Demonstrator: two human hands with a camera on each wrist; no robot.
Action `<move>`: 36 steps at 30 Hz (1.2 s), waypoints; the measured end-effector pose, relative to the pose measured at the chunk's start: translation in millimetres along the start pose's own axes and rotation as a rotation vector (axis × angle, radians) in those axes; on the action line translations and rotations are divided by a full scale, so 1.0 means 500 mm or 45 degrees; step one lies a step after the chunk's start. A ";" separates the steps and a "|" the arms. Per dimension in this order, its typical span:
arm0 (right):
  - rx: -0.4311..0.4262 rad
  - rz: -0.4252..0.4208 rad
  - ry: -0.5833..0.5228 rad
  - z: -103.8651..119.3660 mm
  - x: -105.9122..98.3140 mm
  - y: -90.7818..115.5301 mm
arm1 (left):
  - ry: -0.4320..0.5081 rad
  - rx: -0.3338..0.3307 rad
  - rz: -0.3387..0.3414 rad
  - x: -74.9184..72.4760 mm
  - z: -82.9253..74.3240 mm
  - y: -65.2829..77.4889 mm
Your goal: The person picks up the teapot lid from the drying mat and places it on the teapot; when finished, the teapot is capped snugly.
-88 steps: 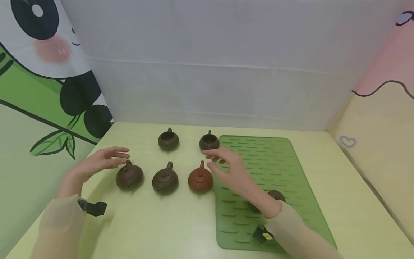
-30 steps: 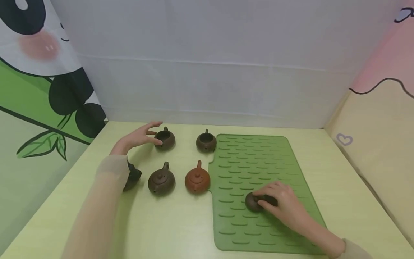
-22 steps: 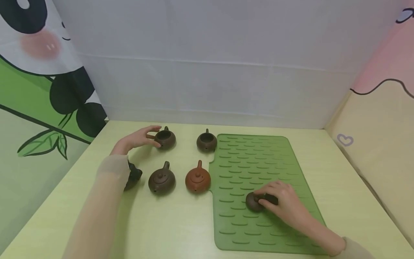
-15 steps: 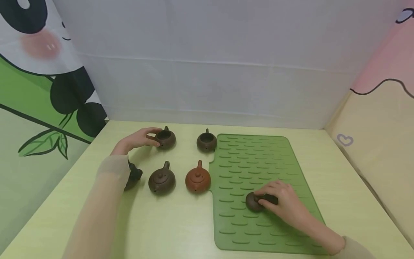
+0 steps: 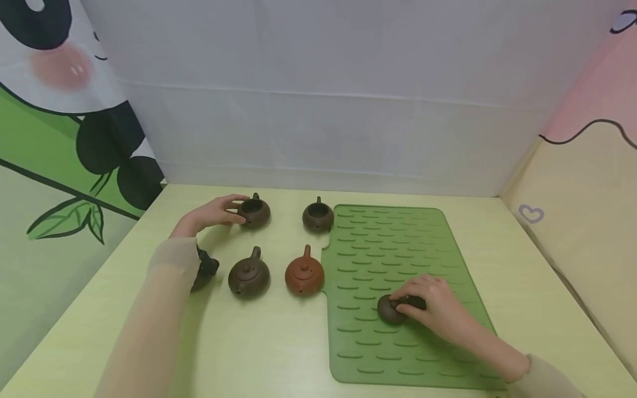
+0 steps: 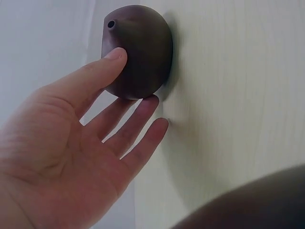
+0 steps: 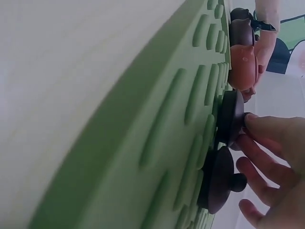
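My left hand holds a dark brown lidless teapot at the back left. Seen from the left wrist, the thumb lies on its body by the spout and the fingertips touch its side. My right hand pinches the knob of a dark teapot lid on the green mat. Beside it, under the fingers, sits a second dark lid. Another lidless dark teapot stands at the mat's left edge.
In the front row stand a reddish lidded teapot, a dark lidded teapot, and a further dark teapot mostly hidden by the left sleeve. A white backdrop closes off the rear; printed panels flank the table.
My left hand has gone from the front-left teapot to the back-left lidless one and closed on it. The right hand has come from the reddish teapot down to the lid.
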State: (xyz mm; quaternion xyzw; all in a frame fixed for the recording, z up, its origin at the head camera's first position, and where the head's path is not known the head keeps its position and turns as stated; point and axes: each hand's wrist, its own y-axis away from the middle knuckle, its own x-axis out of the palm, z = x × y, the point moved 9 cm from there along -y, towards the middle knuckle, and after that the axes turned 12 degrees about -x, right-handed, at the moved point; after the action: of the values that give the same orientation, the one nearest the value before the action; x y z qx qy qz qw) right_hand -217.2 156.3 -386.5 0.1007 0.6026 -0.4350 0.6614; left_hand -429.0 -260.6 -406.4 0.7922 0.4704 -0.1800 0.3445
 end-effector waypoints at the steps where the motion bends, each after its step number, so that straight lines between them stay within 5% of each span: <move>1: 0.000 0.015 -0.003 0.000 0.000 -0.003 | -0.001 -0.001 -0.002 0.000 0.000 0.000; 8: -0.065 0.100 -0.079 0.010 -0.012 -0.052 | 0.006 -0.014 -0.002 0.000 0.004 -0.002; 15: -0.171 0.031 -0.071 0.031 -0.057 -0.143 | 0.006 -0.022 0.000 0.001 0.006 -0.001; 27: -0.136 0.062 -0.203 0.059 -0.062 -0.400 | 0.003 -0.014 -0.017 -0.001 0.014 -0.004; 36: -0.153 0.018 -0.015 0.089 -0.004 -0.587 | 0.010 -0.018 -0.024 0.000 0.015 -0.005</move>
State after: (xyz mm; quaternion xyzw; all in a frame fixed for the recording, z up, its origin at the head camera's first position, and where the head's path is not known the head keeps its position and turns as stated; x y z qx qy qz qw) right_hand -390.0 -48.3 -258.5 0.0623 0.6230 -0.3940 0.6728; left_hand -431.1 -265.1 -412.5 0.7859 0.4805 -0.1771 0.3465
